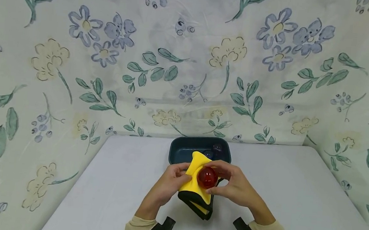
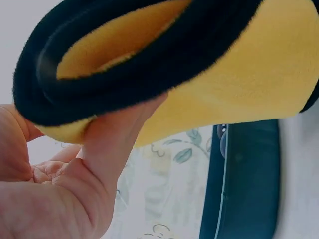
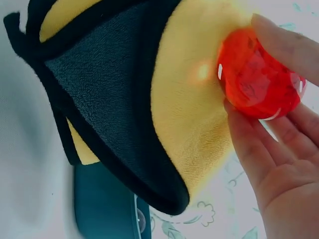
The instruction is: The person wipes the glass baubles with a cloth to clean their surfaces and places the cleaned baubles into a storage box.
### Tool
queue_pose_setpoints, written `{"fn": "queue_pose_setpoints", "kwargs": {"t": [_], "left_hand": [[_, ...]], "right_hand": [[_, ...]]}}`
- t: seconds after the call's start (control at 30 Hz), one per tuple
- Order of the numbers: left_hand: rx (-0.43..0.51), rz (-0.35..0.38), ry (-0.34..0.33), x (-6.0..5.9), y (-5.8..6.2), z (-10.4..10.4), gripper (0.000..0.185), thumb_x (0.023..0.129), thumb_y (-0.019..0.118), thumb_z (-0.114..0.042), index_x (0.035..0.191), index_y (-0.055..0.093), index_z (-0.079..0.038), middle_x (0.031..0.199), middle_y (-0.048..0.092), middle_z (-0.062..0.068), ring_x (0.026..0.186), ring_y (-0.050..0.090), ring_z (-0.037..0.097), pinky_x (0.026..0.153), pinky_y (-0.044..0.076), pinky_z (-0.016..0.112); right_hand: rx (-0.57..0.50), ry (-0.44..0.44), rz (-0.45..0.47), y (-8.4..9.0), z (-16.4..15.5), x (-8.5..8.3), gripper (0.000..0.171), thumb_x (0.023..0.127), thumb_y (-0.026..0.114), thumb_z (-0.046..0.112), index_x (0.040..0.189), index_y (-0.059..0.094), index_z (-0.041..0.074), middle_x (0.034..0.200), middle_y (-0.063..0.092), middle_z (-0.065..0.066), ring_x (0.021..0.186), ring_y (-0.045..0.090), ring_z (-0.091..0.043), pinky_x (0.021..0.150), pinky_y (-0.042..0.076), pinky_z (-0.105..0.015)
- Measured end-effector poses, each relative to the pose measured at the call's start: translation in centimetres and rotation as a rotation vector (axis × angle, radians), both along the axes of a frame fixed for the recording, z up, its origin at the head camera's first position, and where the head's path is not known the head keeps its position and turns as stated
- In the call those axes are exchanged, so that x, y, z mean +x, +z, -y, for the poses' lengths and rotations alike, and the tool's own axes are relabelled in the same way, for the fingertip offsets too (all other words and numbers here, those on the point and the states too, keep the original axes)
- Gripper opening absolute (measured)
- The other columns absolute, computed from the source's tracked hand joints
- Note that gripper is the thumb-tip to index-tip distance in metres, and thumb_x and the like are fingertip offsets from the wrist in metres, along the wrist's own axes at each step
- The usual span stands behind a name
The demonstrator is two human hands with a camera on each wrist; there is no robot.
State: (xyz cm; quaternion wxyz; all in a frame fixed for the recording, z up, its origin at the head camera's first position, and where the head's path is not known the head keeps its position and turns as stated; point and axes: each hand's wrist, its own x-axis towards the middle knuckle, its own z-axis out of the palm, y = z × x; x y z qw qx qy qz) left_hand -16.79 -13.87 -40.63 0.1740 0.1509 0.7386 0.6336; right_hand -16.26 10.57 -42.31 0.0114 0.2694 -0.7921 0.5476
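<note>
A translucent red ball (image 1: 207,177) (image 3: 259,82) is held in my right hand (image 1: 231,183) (image 3: 279,144), fingers and thumb curled round it. It is pressed against a yellow cloth with black trim (image 1: 195,188) (image 2: 224,74) (image 3: 144,99). My left hand (image 1: 171,182) (image 2: 94,169) grips that cloth from the left, thumb on its folded edge. Both hands hover above the white table (image 1: 117,189), just in front of a dark teal tray (image 1: 181,149) (image 2: 249,184) (image 3: 99,209). The cloth's grey inner side shows in the right wrist view.
Inside the dark teal tray lie two dark round things (image 1: 214,151), partly hidden by the cloth. Floral-print fabric (image 1: 189,57) forms walls behind and on both sides of the table. Bare tabletop spreads left and right of the hands.
</note>
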Motion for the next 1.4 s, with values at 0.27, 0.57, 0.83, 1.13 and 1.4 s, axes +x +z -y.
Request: {"fn": "queue_pose_setpoints", "kwargs": {"t": [0.27, 0.57, 0.83, 1.13, 1.4], "left_hand": [[0.014, 0.043, -0.004, 0.2, -0.1, -0.1, 0.055, 0.099, 0.057, -0.009, 0.149, 0.044, 0.008, 0.125, 0.072, 0.025, 0.097, 0.077, 0.024, 0.088, 0.064, 0.036], [0.037, 0.036, 0.023, 0.3, 0.1, -0.3, 0.054, 0.099, 0.055, -0.006, 0.15, 0.043, 0.009, 0.129, 0.07, 0.027, 0.103, 0.076, 0.026, 0.089, 0.064, 0.038], [0.06, 0.01, 0.043, 0.5, 0.7, -0.5, 0.054, 0.1, 0.054, -0.005, 0.151, 0.041, 0.01, 0.132, 0.067, 0.029, 0.106, 0.075, 0.027, 0.091, 0.063, 0.04], [0.045, 0.029, 0.099, 0.9, 0.8, -0.8, 0.054, 0.101, 0.055, -0.005, 0.152, 0.041, 0.009, 0.131, 0.068, 0.029, 0.104, 0.074, 0.024, 0.092, 0.063, 0.043], [0.065, 0.018, 0.107, 0.8, 0.7, -0.3, 0.055, 0.101, 0.054, -0.006, 0.152, 0.04, 0.008, 0.132, 0.067, 0.029, 0.102, 0.074, 0.022, 0.091, 0.064, 0.039]], "right_hand": [[-0.045, -0.072, 0.029, -0.4, 0.1, -0.2, 0.061, 0.08, 0.089, 0.018, 0.133, 0.06, 0.013, 0.136, 0.065, -0.016, 0.112, 0.073, -0.031, 0.094, 0.062, -0.034], [0.093, -0.184, 0.01, -0.2, -0.2, -0.5, 0.066, 0.076, 0.092, 0.025, 0.133, 0.062, 0.01, 0.128, 0.07, -0.01, 0.106, 0.069, -0.023, 0.095, 0.062, -0.033], [0.186, -0.139, 0.017, 0.1, -0.9, -0.8, 0.067, 0.078, 0.09, 0.024, 0.136, 0.062, 0.005, 0.131, 0.07, -0.013, 0.102, 0.067, -0.02, 0.096, 0.062, -0.037], [0.188, -0.093, 0.096, -0.3, -0.9, -0.8, 0.063, 0.078, 0.09, 0.022, 0.132, 0.061, 0.005, 0.129, 0.067, -0.015, 0.102, 0.072, -0.022, 0.091, 0.063, -0.033], [0.256, -0.096, 0.029, -0.4, -0.9, -0.8, 0.061, 0.074, 0.091, 0.028, 0.128, 0.068, 0.01, 0.117, 0.073, -0.001, 0.096, 0.063, -0.015, 0.087, 0.06, -0.033]]}}
